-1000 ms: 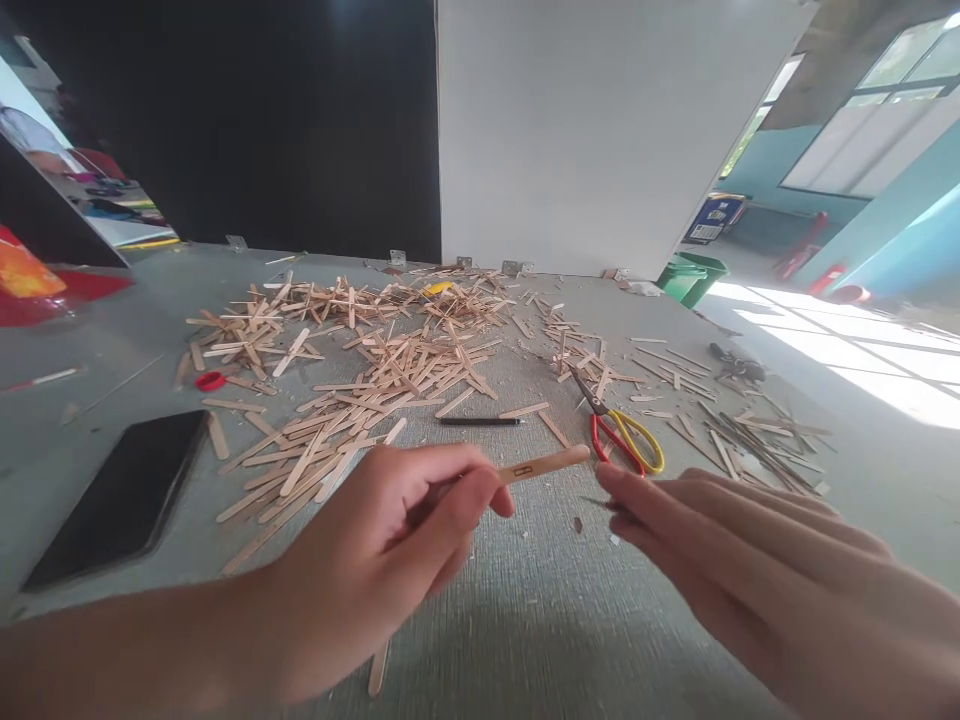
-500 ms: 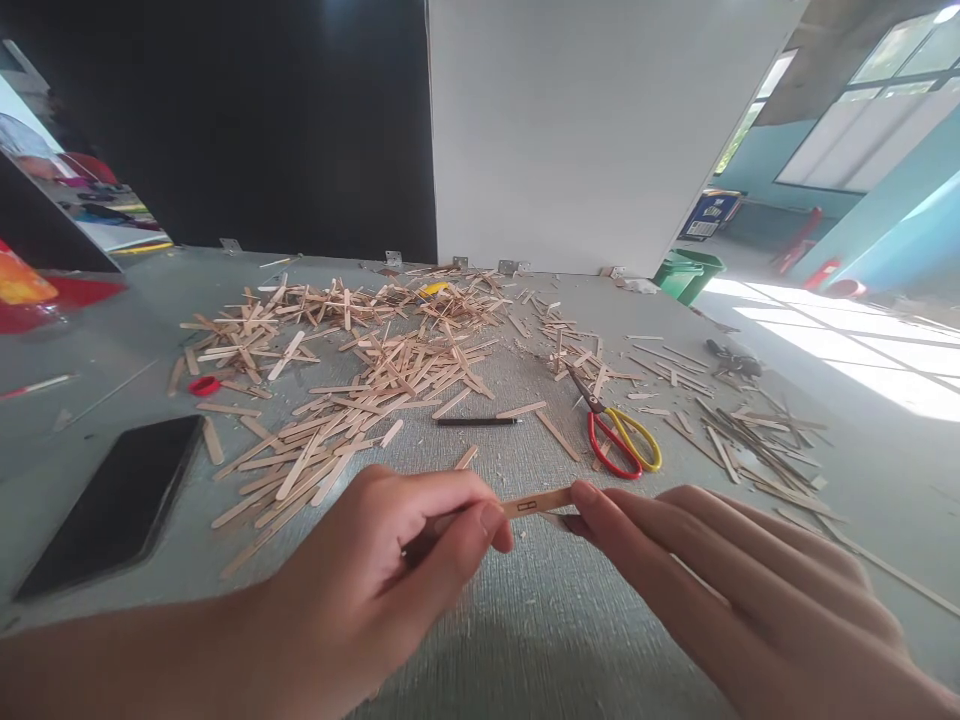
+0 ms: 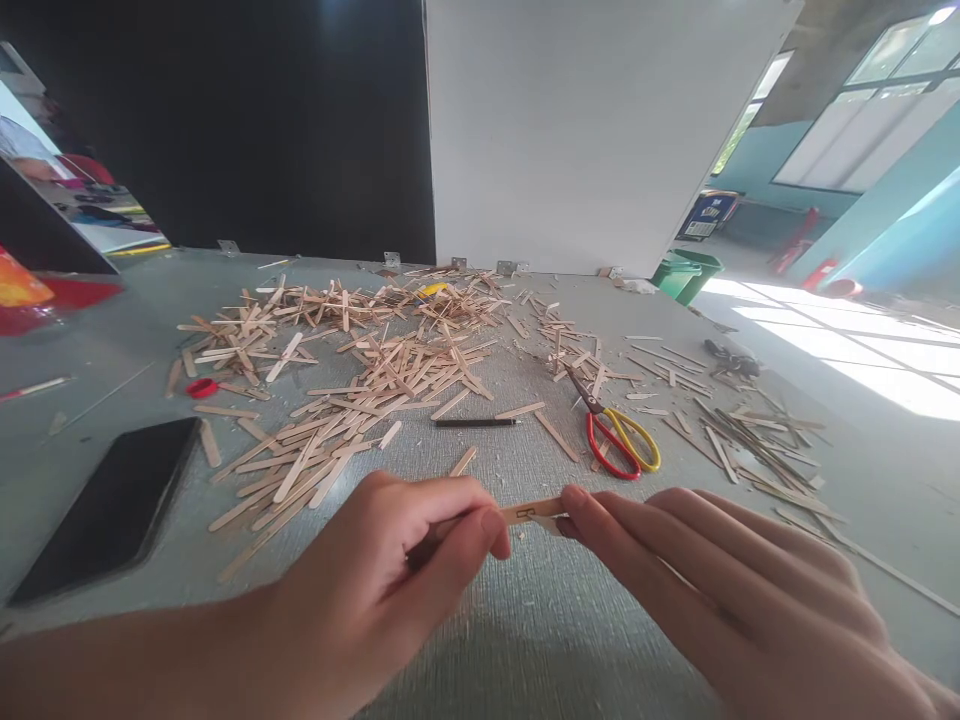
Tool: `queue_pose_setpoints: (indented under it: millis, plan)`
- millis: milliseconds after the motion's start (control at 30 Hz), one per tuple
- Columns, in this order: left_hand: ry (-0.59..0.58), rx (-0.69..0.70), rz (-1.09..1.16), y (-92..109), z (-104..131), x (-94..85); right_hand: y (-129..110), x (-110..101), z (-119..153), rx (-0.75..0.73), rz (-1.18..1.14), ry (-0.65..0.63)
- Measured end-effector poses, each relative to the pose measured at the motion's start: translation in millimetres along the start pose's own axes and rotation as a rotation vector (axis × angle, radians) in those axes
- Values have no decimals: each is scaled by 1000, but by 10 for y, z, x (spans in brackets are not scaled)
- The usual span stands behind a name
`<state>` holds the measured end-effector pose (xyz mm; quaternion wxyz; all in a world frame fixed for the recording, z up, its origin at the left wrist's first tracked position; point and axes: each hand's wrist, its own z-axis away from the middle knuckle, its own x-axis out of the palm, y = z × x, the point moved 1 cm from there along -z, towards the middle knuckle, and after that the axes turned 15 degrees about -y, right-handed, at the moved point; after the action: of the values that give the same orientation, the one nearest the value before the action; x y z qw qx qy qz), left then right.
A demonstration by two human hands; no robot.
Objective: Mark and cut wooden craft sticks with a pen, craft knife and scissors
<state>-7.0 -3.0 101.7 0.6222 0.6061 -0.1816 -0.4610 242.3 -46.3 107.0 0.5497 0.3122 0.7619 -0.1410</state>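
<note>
My left hand (image 3: 427,560) pinches a wooden craft stick (image 3: 523,513) between thumb and bent forefinger. A squarish mark is drawn in dark line on the stick's bare stretch. The fingers of my right hand (image 3: 697,580) lie close together, and its forefinger tip presses on the stick's right end. Below that end a thin, pale, blade-like piece (image 3: 549,523) pokes out at my right fingertips; the rest of it is hidden. Beyond the hands a black pen (image 3: 476,422) lies on the table. Scissors (image 3: 621,440) with red and yellow handles rest to its right.
Loose craft sticks (image 3: 405,370) lie heaped across the table (image 3: 517,640). A black phone (image 3: 112,510) is at the left, near a red ring (image 3: 202,388). Thin strips (image 3: 750,440) are scattered at the right. Black and white panels (image 3: 600,130) stand behind.
My right fingertips and the stick's right end have shifted slightly left. More of the pale blade-like piece catches light under the stick. The things on the table lie as before.
</note>
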Motion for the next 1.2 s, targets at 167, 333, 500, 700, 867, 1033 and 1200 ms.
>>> queue_pose_setpoints:
  millis: [167, 333, 500, 700, 867, 1033, 1200]
  plan:
    - [5, -33, 15, -40, -29, 11, 20, -14, -18, -19, 21, -49]
    - [-7, -96, 18, -273, -261, -18, 109, 260, -81, -31, 125, -257]
    - [-71, -185, -21, -694, -537, -34, 175, 836, -88, 32, 224, -519]
    - [-107, -227, -26, -828, -597, -23, 58, 980, -207, 73, 284, -686]
    - [-87, -240, -48, -835, -587, -21, 41, 1022, -291, 85, 269, -764]
    - [-71, -232, -53, -891, -589, -11, 174, 1148, -257, 56, 173, -783]
    - [-73, -190, -26, -892, -560, -5, 95, 1059, -367, 32, 201, -818]
